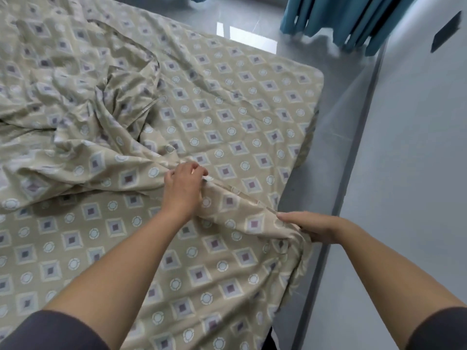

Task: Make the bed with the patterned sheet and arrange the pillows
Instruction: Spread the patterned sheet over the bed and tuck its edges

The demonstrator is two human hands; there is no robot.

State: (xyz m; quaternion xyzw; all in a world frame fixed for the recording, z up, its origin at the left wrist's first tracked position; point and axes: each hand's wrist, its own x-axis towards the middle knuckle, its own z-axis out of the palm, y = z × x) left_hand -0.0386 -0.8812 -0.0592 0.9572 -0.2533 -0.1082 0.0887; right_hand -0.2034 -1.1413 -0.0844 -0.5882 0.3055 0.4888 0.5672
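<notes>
A beige patterned sheet (227,117) with diamond and circle motifs covers the bed. It lies smooth toward the far right corner and is bunched in deep folds at the left and centre. My left hand (183,184) pinches a folded edge of the sheet near the middle of the bed. My right hand (309,227) grips the same fold lower down, at the bed's right side, where the cloth hangs over the edge. No pillows are in view.
A grey floor (417,147) runs along the bed's right side, with a raised strip (353,152) beside it. Teal curtains (341,18) hang at the top right. A dark flat object (446,31) is at the far right.
</notes>
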